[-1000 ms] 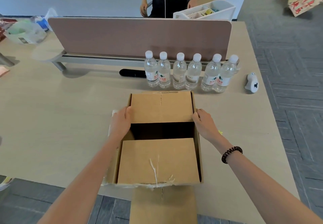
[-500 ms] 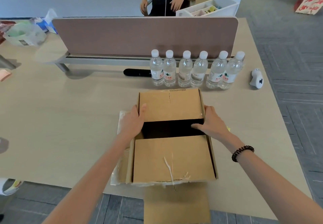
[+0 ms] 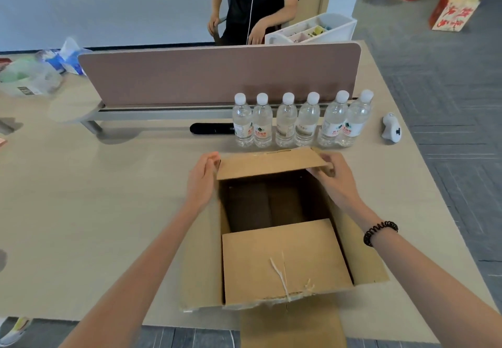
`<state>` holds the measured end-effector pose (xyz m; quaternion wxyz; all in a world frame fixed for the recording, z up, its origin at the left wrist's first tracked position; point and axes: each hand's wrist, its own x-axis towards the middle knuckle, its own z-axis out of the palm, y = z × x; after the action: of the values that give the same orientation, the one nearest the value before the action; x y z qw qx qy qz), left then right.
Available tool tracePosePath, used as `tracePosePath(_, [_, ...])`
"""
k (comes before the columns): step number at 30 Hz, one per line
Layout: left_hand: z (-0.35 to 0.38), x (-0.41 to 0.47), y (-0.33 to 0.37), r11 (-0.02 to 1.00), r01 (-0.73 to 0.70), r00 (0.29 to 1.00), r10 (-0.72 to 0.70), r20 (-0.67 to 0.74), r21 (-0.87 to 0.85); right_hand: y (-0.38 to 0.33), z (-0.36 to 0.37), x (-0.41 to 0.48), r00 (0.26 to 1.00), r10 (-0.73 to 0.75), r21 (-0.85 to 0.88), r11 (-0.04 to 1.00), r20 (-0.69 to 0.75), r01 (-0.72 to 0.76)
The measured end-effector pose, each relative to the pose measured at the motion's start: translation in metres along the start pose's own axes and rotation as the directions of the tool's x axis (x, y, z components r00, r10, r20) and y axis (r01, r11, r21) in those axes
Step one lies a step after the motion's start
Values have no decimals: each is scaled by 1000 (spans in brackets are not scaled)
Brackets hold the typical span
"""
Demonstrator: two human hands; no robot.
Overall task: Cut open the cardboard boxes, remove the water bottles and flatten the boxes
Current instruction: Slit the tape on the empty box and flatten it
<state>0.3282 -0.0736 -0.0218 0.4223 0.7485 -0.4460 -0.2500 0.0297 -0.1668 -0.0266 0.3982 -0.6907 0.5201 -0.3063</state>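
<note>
cardboard box (image 3: 285, 260): matte brown, rectangular | left hand (image 3: 202, 181): flat-fingered against its side | right hand (image 3: 335, 181): pinches far flap (image 3: 271, 162) | water bottles (image 3: 298, 122): clear plastic

Cardboard box (image 3: 285, 260): plain brown, between left hand (image 3: 202, 181) and right hand (image 3: 336, 181) (dark inside)
Water bottles (image 3: 286, 122): clear, white caps, beyond both hands
Bracelet (image 3: 380, 232): black, right wrist

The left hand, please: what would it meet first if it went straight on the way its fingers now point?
Probably the black bar lying before the divider, just left of the bottles. The left hand sits higher, at the box's far flap, so it might pass over and reach the divider.
</note>
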Motion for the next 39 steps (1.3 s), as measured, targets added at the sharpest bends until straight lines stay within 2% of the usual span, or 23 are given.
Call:
tracePosePath(4, [-4, 14, -6, 993, -11, 995, 22, 93, -117, -8, 6, 25, 998, 28, 66, 998, -56, -25])
tracePosePath(8, [-1, 28, -12, 998, 12, 986, -1, 168, -63, -14, 4, 53, 993, 73, 101, 993, -96, -64])
tracePosePath(13, [8, 51, -25, 994, 109, 989, -110, 100, 15, -20, 8, 78, 988, 145, 70, 987, -48, -141])
tracePosePath(17, [16, 53, -18, 998, 54, 996, -55, 76, 9, -16, 14, 83, 982, 186, 15, 982, -43, -186])
tracePosePath(24, [22, 52, -15, 995, 80, 996, -77, 54, -59, -13, 19, 79, 983, 163, 25, 986, -79, -162])
tracePosePath(26, [23, 55, -17, 998, 45, 998, -44, 40, -32, -13, 19, 79, 990, 117, -40, 992, -78, -121])
tracePosePath(29, [27, 57, -17, 985, -44, 996, 31, 80, 168, -10, 20, 80, 999, -8, -299, 954, -48, -7])
tracePosePath(31, [32, 56, -22, 945, -114, 990, 82, 114, 306, -8, 22, 80, 991, -132, -471, 873, 31, 131])
tracePosePath(33, [35, 55, -26, 868, -212, 974, 150, 170, 450, -7, 25, 77, 968, -214, -541, 802, 133, 252])
tracePosePath(36, [34, 53, -27, 668, -420, 907, 280, 316, 614, -11, 29, 69, 940, -205, -560, 761, 272, 328])
tracePosePath(39, [37, 55, -24, 498, -499, 867, 291, 405, 709, -8, 29, 66, 893, -211, -654, 618, 398, 437])
